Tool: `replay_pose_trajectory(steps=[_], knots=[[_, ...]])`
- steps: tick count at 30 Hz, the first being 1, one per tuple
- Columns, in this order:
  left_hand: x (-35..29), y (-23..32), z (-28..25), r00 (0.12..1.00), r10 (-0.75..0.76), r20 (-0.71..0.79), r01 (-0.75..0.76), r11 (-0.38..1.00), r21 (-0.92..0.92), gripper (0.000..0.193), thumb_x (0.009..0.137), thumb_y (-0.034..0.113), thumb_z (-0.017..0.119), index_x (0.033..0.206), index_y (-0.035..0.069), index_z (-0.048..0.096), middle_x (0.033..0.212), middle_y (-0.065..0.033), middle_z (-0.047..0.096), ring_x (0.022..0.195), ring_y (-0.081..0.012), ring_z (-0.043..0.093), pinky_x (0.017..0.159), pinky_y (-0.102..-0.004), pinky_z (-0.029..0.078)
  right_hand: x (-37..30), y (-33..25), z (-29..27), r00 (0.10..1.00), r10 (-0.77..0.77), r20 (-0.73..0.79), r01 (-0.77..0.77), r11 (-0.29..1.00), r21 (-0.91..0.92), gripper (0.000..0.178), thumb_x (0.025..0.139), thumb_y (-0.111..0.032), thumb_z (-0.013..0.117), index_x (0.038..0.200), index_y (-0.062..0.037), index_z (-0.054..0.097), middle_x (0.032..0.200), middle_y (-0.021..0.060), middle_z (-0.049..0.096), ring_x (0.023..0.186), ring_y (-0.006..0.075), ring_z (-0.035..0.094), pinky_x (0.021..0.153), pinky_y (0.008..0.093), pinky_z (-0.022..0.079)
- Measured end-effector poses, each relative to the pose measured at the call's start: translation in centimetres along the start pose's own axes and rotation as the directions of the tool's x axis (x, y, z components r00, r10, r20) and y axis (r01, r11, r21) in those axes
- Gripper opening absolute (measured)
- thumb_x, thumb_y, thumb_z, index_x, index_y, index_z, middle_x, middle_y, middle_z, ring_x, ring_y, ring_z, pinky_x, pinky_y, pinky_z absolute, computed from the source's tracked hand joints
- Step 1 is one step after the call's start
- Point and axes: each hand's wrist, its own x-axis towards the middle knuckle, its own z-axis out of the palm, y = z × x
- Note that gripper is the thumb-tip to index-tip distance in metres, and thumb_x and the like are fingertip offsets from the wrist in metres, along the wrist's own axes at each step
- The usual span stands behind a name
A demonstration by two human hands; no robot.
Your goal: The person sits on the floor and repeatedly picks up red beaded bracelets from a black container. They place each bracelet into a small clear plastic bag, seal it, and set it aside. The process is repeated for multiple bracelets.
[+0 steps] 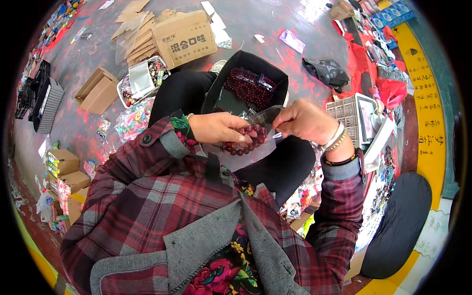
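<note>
My left hand (220, 129) is closed, thumb and fingers gripping a bracelet of round dark red beads (258, 140) over my lap. My right hand (307, 121) pinches the edge of a clear plastic bag (267, 118), which spreads around and beneath the beads. Whether the bracelet lies inside the bag or against it, I cannot tell. Just beyond both hands a black open box (273, 73) rests between my legs. Inside it is a heap of similar dark red bead bracelets (246, 86), some under clear wrapping.
Flattened cardboard and a carton (184, 39) stand ahead. To the left are a small open box (97, 91), a white tub of small goods (123, 93) and a grey basket (50, 105). At right are a beige plastic basket (342, 113), a black bag (327, 73) and a black cushion-like shape (398, 226).
</note>
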Motion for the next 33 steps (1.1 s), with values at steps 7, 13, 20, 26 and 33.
replay_pose_trajectory(steps=[7,13,20,26,33], knots=[[0.1,0.4,0.4,0.999,-0.019,0.044,0.012,0.988,0.155,0.034,0.091,0.008,0.047,0.123,-0.005,0.045,0.115,-0.0063,0.055,0.106,-0.0108,0.049,0.094,-0.027,0.038,0.8,-2.5,0.9,0.972,0.198,0.123,-0.178,0.972,-0.156,0.017,0.067,-0.024,0.066,0.073,-0.0088,0.07,0.059,0.0129,0.06,0.058,0.0269,0.06,0.056,0.0345,0.046],[0.2,0.5,0.6,0.997,-0.03,0.071,0.025,0.996,0.081,0.037,0.091,0.008,0.048,0.126,-0.003,0.042,0.115,-0.0048,0.054,0.106,-0.0099,0.048,0.094,-0.0258,0.038,0.2,-1.8,2.4,0.994,0.086,-0.074,-0.097,0.982,-0.16,0.021,0.067,-0.026,0.068,0.077,-0.0081,0.068,0.064,0.0149,0.06,0.062,0.0315,0.059,0.057,0.0367,0.046],[0.5,-0.1,0.8,0.992,0.0,0.13,0.004,1.0,-0.031,0.04,0.09,0.006,0.05,0.128,-0.002,0.039,0.119,-0.0056,0.051,0.108,-0.0105,0.047,0.095,-0.0266,0.038,0.3,-1.8,3.2,0.978,-0.009,-0.206,0.032,0.994,0.105,0.018,0.068,-0.017,0.069,0.076,-0.0023,0.064,0.06,0.0113,0.059,0.055,0.0243,0.058,0.053,0.0317,0.044],[0.0,0.3,0.8,0.996,-0.019,0.088,0.02,1.0,-0.016,0.038,0.09,0.006,0.05,0.126,-0.002,0.039,0.116,-0.0089,0.055,0.107,-0.0132,0.051,0.094,-0.0279,0.039,0.3,-3.0,2.4,0.988,0.118,-0.098,-0.107,0.989,0.106,0.016,0.07,-0.014,0.069,0.075,-0.0001,0.063,0.058,0.0108,0.057,0.051,0.0176,0.055,0.05,0.031,0.042],[0.2,0.6,1.5,1.0,-0.001,0.008,0.0,0.999,0.044,0.04,0.089,0.008,0.053,0.126,-0.001,0.039,0.106,-0.0069,0.057,0.098,-0.0101,0.051,0.087,-0.0259,0.041,0.3,-1.3,3.0,0.989,0.101,-0.111,-0.089,0.989,0.114,0.015,0.071,-0.012,0.067,0.079,0.0009,0.064,0.059,0.0139,0.056,0.05,0.0171,0.053,0.05,0.0298,0.042]])
